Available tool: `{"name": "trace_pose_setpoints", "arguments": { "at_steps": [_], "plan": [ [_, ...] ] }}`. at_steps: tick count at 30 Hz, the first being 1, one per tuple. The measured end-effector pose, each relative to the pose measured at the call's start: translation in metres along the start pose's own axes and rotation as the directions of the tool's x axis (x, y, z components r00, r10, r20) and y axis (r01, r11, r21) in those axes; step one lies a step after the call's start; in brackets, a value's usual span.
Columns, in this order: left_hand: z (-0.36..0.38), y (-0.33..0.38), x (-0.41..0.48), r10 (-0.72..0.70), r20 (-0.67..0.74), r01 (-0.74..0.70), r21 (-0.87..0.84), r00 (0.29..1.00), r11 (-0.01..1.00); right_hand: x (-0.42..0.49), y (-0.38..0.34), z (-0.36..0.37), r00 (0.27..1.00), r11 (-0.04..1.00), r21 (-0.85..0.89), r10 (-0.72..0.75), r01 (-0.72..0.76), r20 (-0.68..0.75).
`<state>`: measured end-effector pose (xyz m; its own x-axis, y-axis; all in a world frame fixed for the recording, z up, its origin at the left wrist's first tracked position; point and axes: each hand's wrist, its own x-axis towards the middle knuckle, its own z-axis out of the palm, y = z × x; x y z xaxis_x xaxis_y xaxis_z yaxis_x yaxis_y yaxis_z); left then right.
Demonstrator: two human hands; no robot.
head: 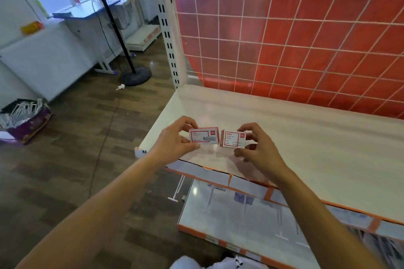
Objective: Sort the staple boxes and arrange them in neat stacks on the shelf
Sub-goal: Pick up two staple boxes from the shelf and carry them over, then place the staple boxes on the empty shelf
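Two small white staple boxes with red borders sit side by side near the front left of the white shelf (284, 137). My left hand (175, 142) pinches the wider left box (204, 136) between thumb and fingers. The smaller right box (232, 139) looks like a short stack, and my right hand (258, 148) grips it at its right end. The two boxes are almost touching. I cannot tell if they rest on the shelf or hover just above it.
A red panel with a white wire grid (306, 39) backs the shelf, and a white slotted upright (170, 28) stands at its left rear corner. A lower shelf (240, 214) juts out below. On the wooden floor to the left are a fan stand (135, 75) and a purple box (28, 122).
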<state>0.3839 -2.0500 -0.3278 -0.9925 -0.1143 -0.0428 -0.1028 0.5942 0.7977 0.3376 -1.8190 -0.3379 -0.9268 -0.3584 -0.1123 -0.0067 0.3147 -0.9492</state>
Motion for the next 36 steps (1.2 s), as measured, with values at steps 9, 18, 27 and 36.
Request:
{"name": "trace_pose_setpoints", "arguments": {
  "at_steps": [9, 18, 27, 36],
  "plan": [
    [-0.021, -0.016, 0.041, 0.011, 0.13, 0.019, -0.225, 0.991, 0.974, 0.013, -0.004, 0.014, 0.998, 0.96, 0.28, 0.034, -0.02, -0.047],
    [-0.043, -0.037, 0.07, 0.04, 0.291, 0.055, -0.312, 0.956, 0.949, 0.023, -0.009, 0.051, 0.983, 0.873, 0.485, 0.125, -0.044, -0.136],
    [-0.042, -0.041, 0.077, -0.068, 0.366, 0.27, -0.535, 0.928, 0.801, 0.027, -0.017, 0.059, 0.962, 0.799, 0.598, 0.209, -0.063, -0.178],
    [-0.042, -0.044, 0.078, -0.092, 0.395, 0.307, -0.524, 0.914, 0.795, 0.03, -0.014, 0.06, 0.971, 0.844, 0.52, 0.216, -0.132, -0.104]
  ]
}}
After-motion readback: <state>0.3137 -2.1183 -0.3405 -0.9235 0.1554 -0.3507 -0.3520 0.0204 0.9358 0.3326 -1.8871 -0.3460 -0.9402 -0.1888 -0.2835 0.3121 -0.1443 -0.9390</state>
